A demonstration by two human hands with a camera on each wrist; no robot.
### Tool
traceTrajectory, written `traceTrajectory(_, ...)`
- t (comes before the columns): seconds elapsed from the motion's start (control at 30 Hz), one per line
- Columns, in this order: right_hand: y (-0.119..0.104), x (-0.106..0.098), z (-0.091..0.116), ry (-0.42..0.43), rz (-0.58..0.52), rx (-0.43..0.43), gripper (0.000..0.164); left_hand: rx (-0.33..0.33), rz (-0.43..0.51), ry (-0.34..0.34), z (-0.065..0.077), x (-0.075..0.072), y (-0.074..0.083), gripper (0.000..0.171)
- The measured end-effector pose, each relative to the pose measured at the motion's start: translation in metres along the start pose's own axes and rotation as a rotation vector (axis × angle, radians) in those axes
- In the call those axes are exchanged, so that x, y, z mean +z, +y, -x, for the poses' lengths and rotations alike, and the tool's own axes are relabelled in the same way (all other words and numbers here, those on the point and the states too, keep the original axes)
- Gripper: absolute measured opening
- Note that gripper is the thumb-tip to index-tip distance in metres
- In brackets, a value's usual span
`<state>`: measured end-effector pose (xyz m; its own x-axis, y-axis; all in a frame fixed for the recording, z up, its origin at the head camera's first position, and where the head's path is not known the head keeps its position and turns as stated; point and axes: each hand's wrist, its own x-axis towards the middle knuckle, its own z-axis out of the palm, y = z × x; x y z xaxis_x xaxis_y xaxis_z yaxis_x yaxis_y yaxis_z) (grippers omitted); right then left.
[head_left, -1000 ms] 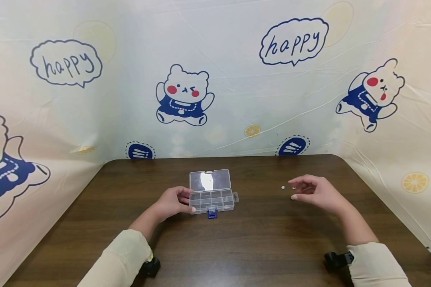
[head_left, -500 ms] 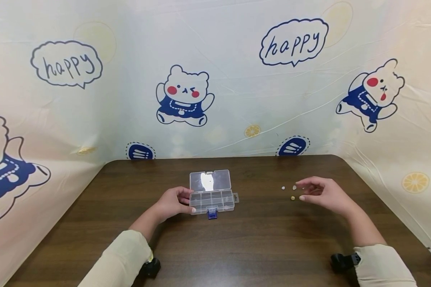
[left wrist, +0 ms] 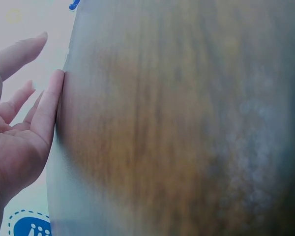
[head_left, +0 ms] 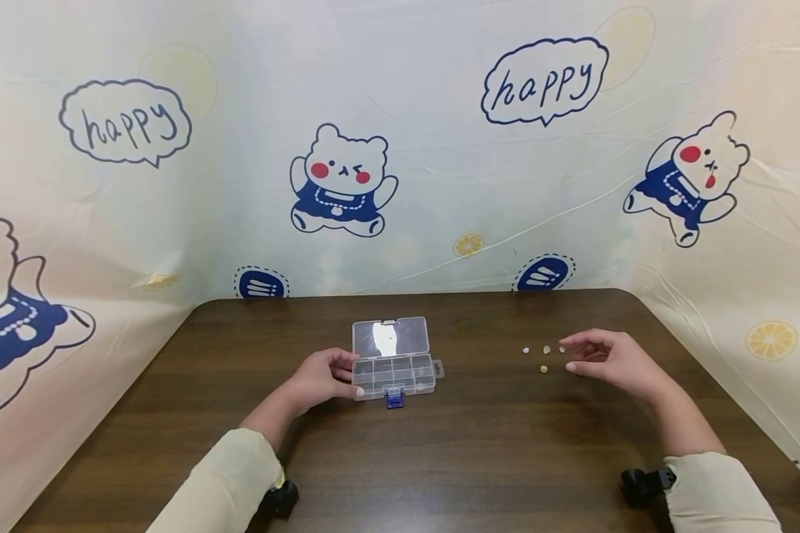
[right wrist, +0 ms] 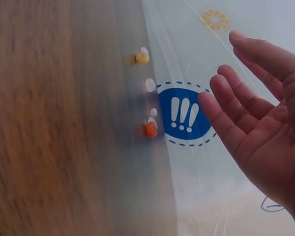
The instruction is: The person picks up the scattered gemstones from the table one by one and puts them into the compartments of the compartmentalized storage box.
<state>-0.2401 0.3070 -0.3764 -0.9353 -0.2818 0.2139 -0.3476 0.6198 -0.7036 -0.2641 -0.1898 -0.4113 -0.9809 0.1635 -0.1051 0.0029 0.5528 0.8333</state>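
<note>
As I watch from afar, the right hand [head_left: 610,360] hangs over the far right of the table [head_left: 467,459], its fingers apart, with nothing visible between them. What a pick would turn on, I judge, is that the small beads lie leftward of those fingers. The nearest white bead [head_left: 562,349] shows right at the fingertips, though I cannot tell if they touch. The middle white bead [head_left: 547,349] and outer white bead [head_left: 525,350] continue the row leftward; the yellow bead [head_left: 543,369] sits nearer me. My right wrist view adds an orange bead [right wrist: 151,129]. All are too small to show me a long axis.

The left hand [head_left: 315,379] is well apart from them, at the left end of the clear case [head_left: 381,365], whose long axis runs left to right. Whether its fingers pinch that end or merely touch it, I cannot tell.
</note>
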Motion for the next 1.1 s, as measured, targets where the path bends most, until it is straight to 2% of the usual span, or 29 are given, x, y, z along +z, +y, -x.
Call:
traceTrajectory(0.57,0.019,-0.011,0.0,-0.032,-0.051,0.092,0.046,0.001,-0.01,0.004,0.0,0.001,-0.002,0.061)
traceTrajectory(1.1,0.039,-0.015,-0.006,-0.119,-0.113,0.159,0.041,0.001,-0.003,-0.002,0.002,0.0,0.002,0.06)
